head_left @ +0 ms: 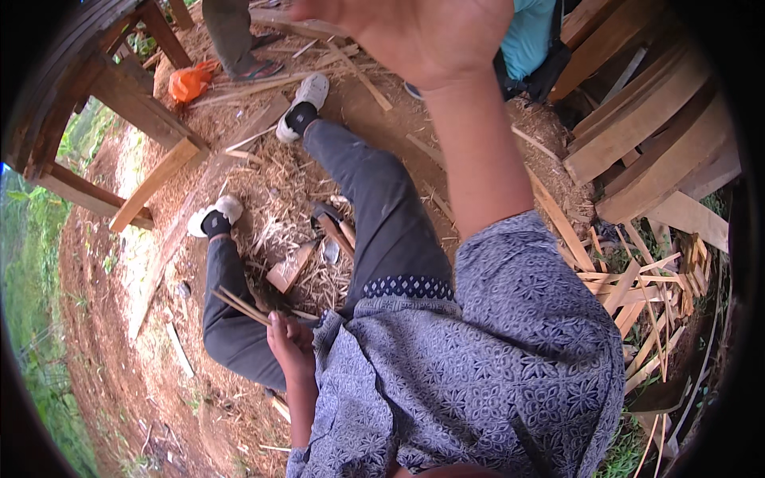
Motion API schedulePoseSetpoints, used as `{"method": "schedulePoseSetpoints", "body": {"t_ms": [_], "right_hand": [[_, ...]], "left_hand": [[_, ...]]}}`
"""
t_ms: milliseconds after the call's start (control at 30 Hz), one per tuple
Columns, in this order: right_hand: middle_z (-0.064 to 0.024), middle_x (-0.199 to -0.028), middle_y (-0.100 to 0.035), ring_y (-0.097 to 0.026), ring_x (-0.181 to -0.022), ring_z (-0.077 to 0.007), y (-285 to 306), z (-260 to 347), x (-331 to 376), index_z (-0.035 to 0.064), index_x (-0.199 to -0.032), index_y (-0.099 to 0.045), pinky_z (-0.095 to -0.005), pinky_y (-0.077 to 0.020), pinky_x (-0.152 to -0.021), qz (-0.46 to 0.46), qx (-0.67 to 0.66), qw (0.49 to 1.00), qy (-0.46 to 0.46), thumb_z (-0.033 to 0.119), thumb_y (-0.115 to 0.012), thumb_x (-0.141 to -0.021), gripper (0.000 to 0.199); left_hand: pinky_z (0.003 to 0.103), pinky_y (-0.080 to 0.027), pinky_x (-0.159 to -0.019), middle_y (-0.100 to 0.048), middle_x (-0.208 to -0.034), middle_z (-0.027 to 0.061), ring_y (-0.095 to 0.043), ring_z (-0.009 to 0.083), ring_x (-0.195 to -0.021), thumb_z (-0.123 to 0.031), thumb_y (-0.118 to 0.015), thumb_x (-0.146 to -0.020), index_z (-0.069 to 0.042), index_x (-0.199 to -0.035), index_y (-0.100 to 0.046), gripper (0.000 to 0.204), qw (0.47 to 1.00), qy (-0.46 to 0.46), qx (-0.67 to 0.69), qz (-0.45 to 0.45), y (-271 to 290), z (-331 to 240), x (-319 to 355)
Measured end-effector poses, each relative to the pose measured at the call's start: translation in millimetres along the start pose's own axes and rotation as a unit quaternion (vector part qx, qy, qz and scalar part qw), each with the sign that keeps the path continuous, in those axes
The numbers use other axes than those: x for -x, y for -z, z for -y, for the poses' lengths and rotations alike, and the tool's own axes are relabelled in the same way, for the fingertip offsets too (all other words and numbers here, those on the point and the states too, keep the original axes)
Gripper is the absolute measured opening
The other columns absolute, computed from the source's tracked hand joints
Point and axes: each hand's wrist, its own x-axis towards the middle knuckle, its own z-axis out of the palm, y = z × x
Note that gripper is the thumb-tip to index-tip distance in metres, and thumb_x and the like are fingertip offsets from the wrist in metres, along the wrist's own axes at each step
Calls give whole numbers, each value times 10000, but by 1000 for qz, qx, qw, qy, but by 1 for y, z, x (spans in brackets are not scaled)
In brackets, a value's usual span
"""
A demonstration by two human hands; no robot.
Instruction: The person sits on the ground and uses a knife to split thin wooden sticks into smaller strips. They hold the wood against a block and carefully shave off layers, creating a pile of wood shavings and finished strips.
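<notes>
Low in front of my body, my left hand (290, 344) is closed round a few thin wooden sticks (241, 307) that stick out past the thumb. My right hand (430, 36) is raised close to the camera at the top, the wrist and palm side showing. Most of its fingers lie beyond the frame, so what they do is hidden. Between my outstretched legs lie a small wood block (292, 268), a heap of pale shavings (279, 227) and a dark curved object with a wooden piece (335, 225), its kind unclear.
Wooden furniture frames (127, 103) stand at the upper left, and curved planks (653, 135) are stacked at the upper right. Split slats (645, 291) lie heaped on the right. An orange bag (191, 81) rests near another person's feet (259, 70). Someone in a turquoise top (529, 40) is behind my raised arm.
</notes>
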Motion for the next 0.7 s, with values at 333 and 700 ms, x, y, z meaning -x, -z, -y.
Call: {"method": "schedulePoseSetpoints", "body": {"t_ms": [333,700], "right_hand": [[-12,-997,-692,-630,-880,-90,29,3,427,67,-1118,-678,-256,-503,-783,-574,350,618,-409,365,-578,-1066,319],[-26,-856,-682,-597,-774,-79,-34,13,540,-10,-982,-696,-248,-472,-706,-528,370,585,-491,277,-616,-1045,304]], "left_hand": [[244,-294,-483,-341,-644,-79,-338,56,-525,-359,-501,-1099,-175,-862,-449,304,959,143,-226,88,14,43,-149],[470,-544,-907,-720,-948,299,-713,409,-1004,-766,-682,-791,98,-1012,-682,891,678,25,-734,7,-26,153,-256]]}}
